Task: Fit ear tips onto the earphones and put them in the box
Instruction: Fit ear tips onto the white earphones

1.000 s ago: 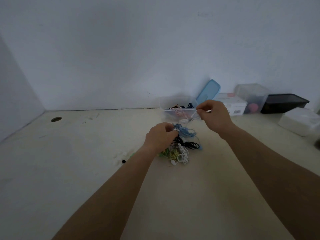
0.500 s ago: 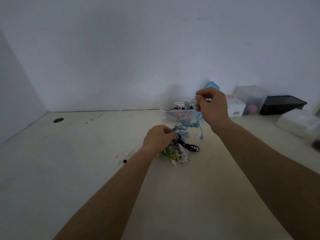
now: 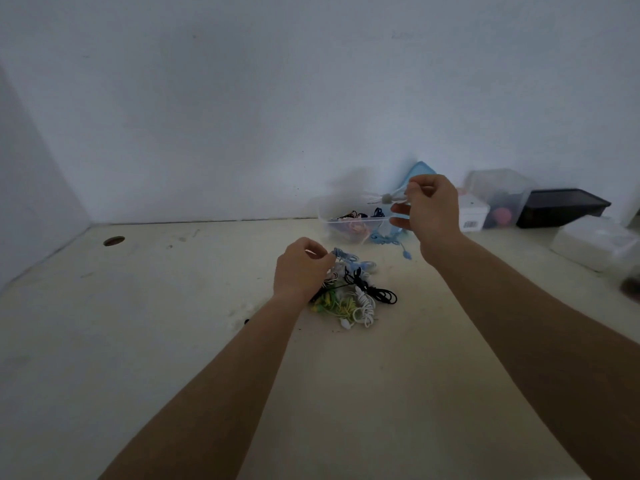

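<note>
A tangled pile of earphones [image 3: 353, 292] in blue, black, white and yellow-green lies mid-table. My left hand [image 3: 302, 268] rests on the pile's left side, fingers curled on its cables. My right hand [image 3: 431, 211] is raised over the clear plastic box [image 3: 332, 225], pinching a blurred white earphone [image 3: 386, 198] between thumb and forefinger. A light blue earphone cable [image 3: 391, 239] trails below that hand, its bud hanging at the box's right. Coiled earphones sit inside the box.
A blue lid [image 3: 417, 171] leans on the wall behind the box. To the right stand a white carton [image 3: 472, 216], a clear tub [image 3: 502, 192], a black tray [image 3: 561, 206] and a white container [image 3: 592, 242]. A round hole [image 3: 113, 241] lies far left.
My right hand has risen from the box's front rim to above it, lifting the white earphone, and the blue cable came up off the pile. My left hand stayed on the pile.
</note>
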Action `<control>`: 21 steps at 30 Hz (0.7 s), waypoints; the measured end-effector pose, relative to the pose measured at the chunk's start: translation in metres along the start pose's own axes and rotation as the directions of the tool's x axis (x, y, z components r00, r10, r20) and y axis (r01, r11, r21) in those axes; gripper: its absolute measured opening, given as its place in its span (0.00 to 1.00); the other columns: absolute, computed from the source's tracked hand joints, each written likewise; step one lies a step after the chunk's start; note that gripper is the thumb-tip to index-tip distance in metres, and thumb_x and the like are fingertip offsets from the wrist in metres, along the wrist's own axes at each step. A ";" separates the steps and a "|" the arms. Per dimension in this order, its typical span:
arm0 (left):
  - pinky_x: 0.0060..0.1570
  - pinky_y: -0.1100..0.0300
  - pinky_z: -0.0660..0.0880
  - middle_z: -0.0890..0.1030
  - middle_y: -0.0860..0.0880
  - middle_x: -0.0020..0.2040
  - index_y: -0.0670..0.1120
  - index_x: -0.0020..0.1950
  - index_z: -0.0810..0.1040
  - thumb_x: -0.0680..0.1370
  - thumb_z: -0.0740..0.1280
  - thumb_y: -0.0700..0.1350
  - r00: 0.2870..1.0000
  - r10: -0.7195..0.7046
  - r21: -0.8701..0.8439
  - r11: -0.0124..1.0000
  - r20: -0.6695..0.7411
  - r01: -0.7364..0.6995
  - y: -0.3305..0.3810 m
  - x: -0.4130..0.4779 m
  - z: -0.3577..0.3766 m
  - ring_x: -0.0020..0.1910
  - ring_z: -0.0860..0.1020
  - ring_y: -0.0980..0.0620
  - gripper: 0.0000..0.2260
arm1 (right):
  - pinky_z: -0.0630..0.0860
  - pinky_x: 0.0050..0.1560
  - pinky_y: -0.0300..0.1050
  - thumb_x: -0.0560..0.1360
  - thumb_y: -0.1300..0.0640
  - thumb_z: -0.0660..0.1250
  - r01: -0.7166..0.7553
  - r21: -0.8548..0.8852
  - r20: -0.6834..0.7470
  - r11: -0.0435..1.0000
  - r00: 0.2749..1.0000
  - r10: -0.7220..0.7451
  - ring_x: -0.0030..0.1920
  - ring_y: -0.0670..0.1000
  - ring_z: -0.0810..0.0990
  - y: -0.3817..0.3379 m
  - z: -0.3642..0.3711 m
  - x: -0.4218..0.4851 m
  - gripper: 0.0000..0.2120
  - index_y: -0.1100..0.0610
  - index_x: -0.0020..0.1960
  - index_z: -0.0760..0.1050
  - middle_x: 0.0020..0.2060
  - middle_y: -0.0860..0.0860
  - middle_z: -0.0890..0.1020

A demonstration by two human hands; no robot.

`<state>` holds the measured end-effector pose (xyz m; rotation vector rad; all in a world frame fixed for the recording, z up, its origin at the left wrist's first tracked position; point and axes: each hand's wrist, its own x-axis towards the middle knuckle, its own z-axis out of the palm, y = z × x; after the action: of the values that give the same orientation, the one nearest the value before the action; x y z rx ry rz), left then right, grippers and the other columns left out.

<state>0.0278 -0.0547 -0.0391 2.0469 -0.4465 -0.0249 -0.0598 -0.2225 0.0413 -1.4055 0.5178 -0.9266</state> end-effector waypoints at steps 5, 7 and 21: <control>0.52 0.58 0.73 0.77 0.54 0.55 0.53 0.54 0.78 0.73 0.72 0.55 0.981 0.192 0.144 0.971 0.007 -0.191 0.014 -0.006 0.012 0.54 0.75 0.54 0.13 | 0.82 0.33 0.43 0.83 0.61 0.60 -0.053 0.008 0.047 0.999 0.998 0.052 0.34 0.52 0.81 0.004 -0.002 0.001 0.03 0.59 0.54 0.73 0.45 0.55 0.79; 0.51 0.58 0.75 0.78 0.56 0.52 0.55 0.53 0.77 0.71 0.73 0.58 0.954 0.299 0.091 0.950 0.003 -0.298 0.026 -0.011 0.020 0.52 0.76 0.56 0.14 | 0.82 0.34 0.44 0.83 0.61 0.61 -0.064 0.003 0.066 0.998 0.996 0.064 0.35 0.53 0.82 0.007 -0.002 0.002 0.03 0.59 0.53 0.73 0.46 0.56 0.79; 0.49 0.48 0.82 0.85 0.53 0.40 0.51 0.42 0.83 0.72 0.75 0.47 0.988 0.106 -0.401 0.905 -0.108 -0.141 0.033 -0.013 0.027 0.42 0.84 0.52 0.03 | 0.81 0.33 0.43 0.82 0.63 0.61 -0.214 0.019 -0.066 0.977 0.974 0.215 0.34 0.53 0.83 0.029 -0.011 0.006 0.04 0.59 0.56 0.73 0.47 0.56 0.78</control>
<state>0.0005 -0.0872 -0.0266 1.5987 -0.4742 0.0425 -0.0580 -0.2367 0.0130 -1.2823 0.7004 -0.8030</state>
